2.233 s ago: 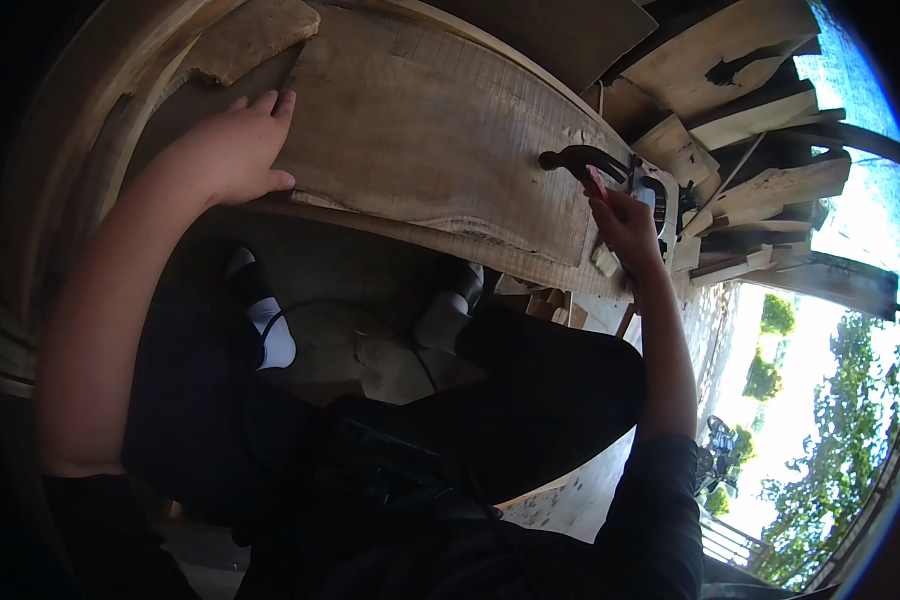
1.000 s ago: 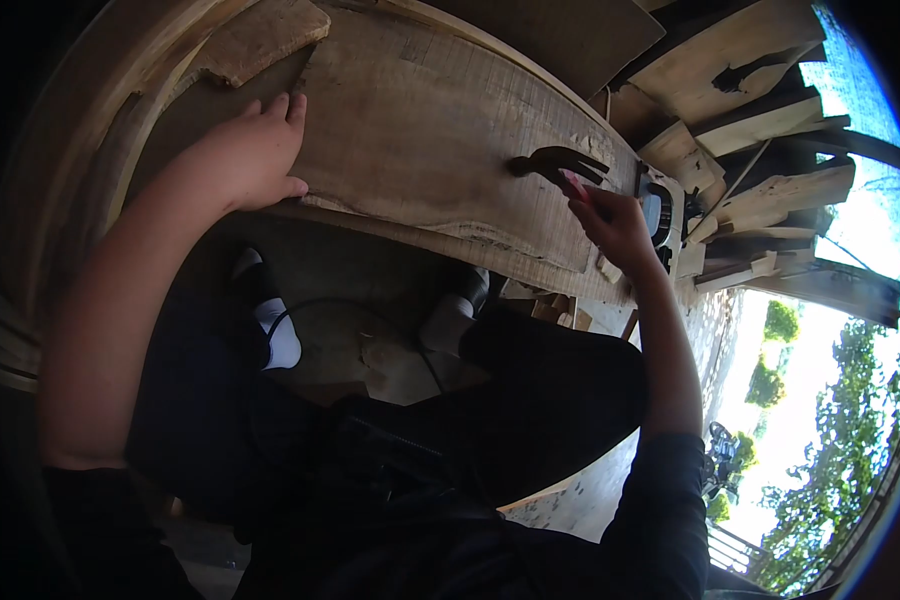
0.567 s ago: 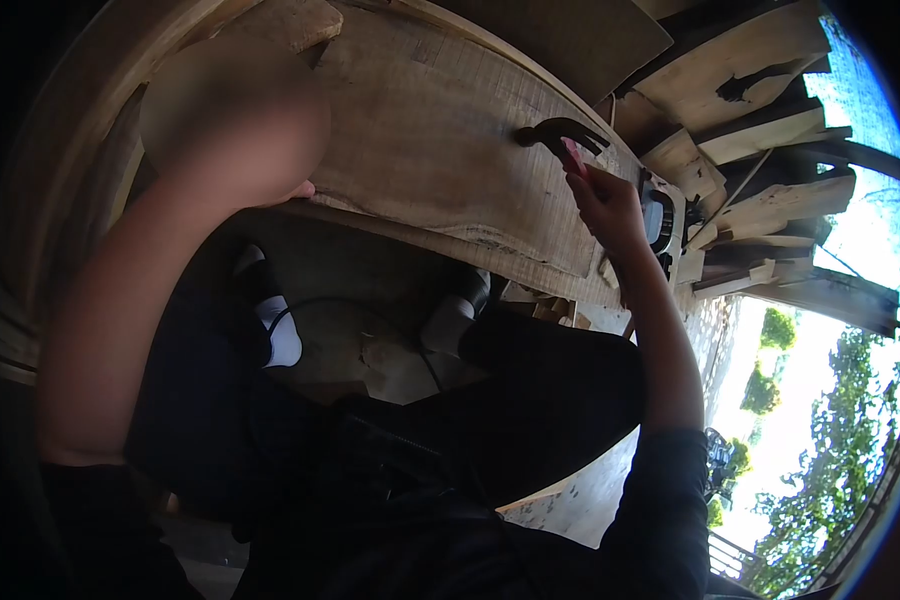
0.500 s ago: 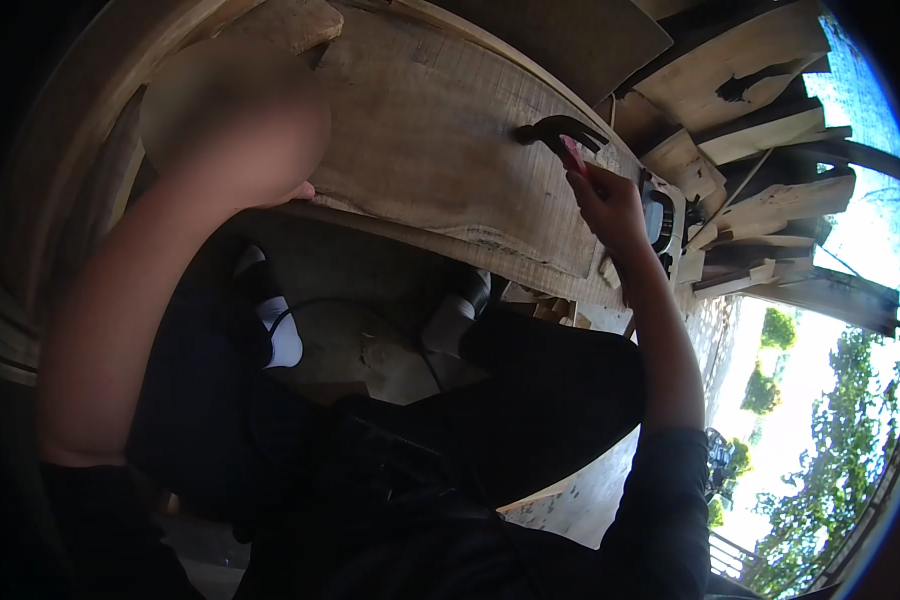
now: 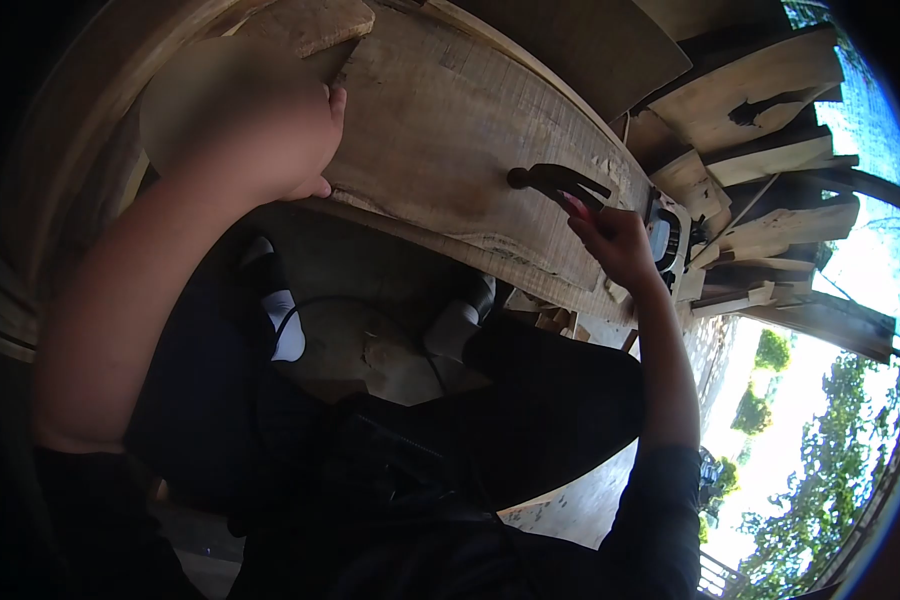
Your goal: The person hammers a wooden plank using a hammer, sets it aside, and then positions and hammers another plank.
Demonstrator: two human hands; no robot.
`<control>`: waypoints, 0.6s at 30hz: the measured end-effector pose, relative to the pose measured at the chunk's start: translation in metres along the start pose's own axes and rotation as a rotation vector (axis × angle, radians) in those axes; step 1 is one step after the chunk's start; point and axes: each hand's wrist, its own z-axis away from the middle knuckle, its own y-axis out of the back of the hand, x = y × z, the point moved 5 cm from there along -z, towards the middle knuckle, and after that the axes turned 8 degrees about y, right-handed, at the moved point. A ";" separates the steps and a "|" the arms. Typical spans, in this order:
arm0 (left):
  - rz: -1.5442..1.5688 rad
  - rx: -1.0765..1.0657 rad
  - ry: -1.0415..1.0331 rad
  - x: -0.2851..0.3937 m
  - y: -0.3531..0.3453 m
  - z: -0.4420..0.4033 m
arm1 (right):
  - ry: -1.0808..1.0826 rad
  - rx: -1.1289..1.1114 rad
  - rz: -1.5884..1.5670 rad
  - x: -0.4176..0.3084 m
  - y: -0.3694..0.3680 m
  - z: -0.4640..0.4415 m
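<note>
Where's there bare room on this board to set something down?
The board looks bare between the left hand and the hammer. It's crowded around the right hand, which holds the hammer near a blue-grey tool, and beside the left hand, by a wood piece.

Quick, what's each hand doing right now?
Left hand: at the near end of the broad brown wooden board; partly blurred, so its grip can't be told.
Right hand: closed around the dark claw hammer with a red handle.

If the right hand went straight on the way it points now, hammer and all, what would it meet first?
Probably the wide wooden board beneath the hammer; how high the right hand is above it is unclear.
</note>
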 end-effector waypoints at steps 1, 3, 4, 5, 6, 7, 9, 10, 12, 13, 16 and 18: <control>0.001 0.000 0.001 0.000 0.000 0.000 | -0.014 -0.016 -0.027 -0.002 -0.001 0.002; 0.013 0.006 -0.004 -0.001 0.000 0.000 | 0.044 -0.033 -0.006 -0.011 -0.001 0.002; 0.012 0.006 -0.003 -0.001 -0.001 0.000 | 0.100 -0.048 0.017 -0.016 -0.001 0.003; 0.007 0.005 -0.002 -0.001 -0.001 0.000 | 0.100 -0.049 0.016 -0.017 -0.002 0.004; 0.002 0.004 -0.001 0.000 -0.001 -0.001 | 0.092 -0.067 -0.006 -0.017 -0.004 0.005; 0.002 0.004 -0.001 0.000 -0.001 -0.001 | 0.083 -0.085 -0.029 -0.017 -0.005 0.006; -0.003 0.009 -0.003 0.000 -0.002 -0.002 | 0.108 -0.113 -0.038 -0.026 -0.007 0.005; -0.004 0.009 -0.002 0.000 -0.002 -0.002 | 0.133 -0.140 -0.048 -0.030 -0.008 0.005; -0.012 0.025 0.001 0.001 -0.002 0.000 | 0.168 -0.172 -0.016 -0.031 -0.008 0.003; -0.011 0.025 0.002 0.001 -0.001 0.000 | 0.204 -0.206 0.017 -0.033 -0.009 0.002; 0.002 0.004 -0.011 0.000 -0.002 -0.001 | 0.218 -0.134 -0.089 -0.035 -0.016 0.001; -0.018 0.008 -0.012 0.000 -0.002 -0.002 | 0.203 -0.163 -0.088 -0.037 -0.016 -0.001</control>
